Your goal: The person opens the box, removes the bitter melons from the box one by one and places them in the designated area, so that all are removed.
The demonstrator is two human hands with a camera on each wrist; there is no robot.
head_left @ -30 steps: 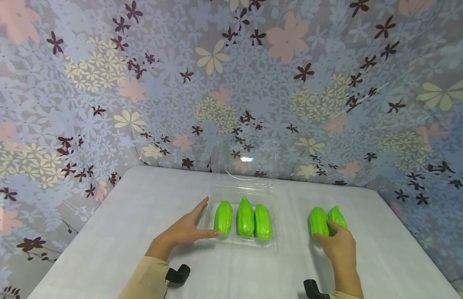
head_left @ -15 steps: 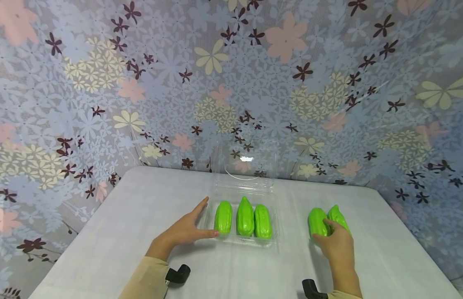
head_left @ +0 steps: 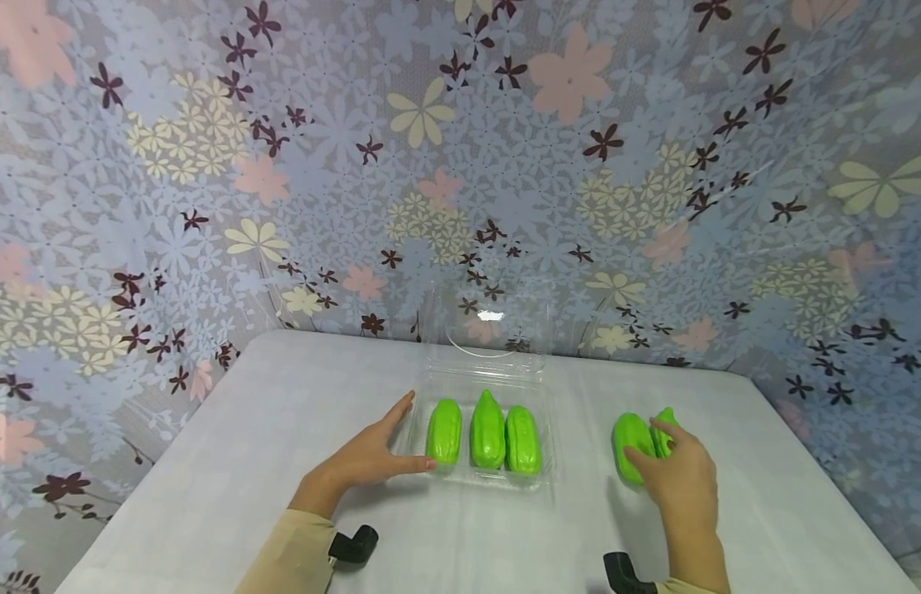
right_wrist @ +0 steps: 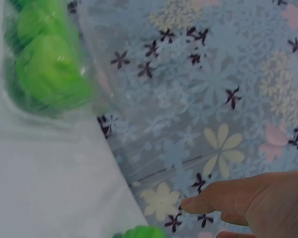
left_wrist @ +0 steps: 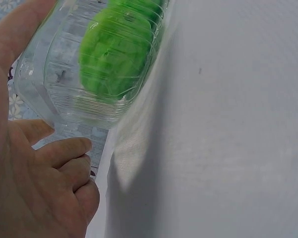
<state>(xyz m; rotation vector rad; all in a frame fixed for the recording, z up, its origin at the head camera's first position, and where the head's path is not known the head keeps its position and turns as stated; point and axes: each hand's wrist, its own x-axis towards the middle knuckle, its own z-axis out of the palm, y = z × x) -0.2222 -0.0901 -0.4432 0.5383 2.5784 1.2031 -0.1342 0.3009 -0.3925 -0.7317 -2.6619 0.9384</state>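
Note:
In the head view, my left hand (head_left: 371,454) rests against the left front corner of a clear plastic clamshell box (head_left: 542,485), thumb at the front wall and fingers along the left side. Inside stand three bright green, ridged, gourd-like pieces in a row: a left one (head_left: 444,431), a middle one (head_left: 488,433) and a right one (head_left: 523,441). My right hand (head_left: 683,478) bends over two more on the table. Its thumb is by the fatter gourd-like piece (head_left: 630,437), and its fingers are over the pointed gourd-like piece (head_left: 664,429), partly hidden. Whether they touch is unclear.
A white cloth covers the table (head_left: 319,371). The box's clear lid (head_left: 490,330) stands raised at the back, against a flower-patterned wall hanging (head_left: 460,181). Black wrist mounts (head_left: 354,546) sit on both forearms.
My right hand first shifted the fatter loose piece slightly left, then moved right toward the pointed one. My left hand and the box have stayed put.

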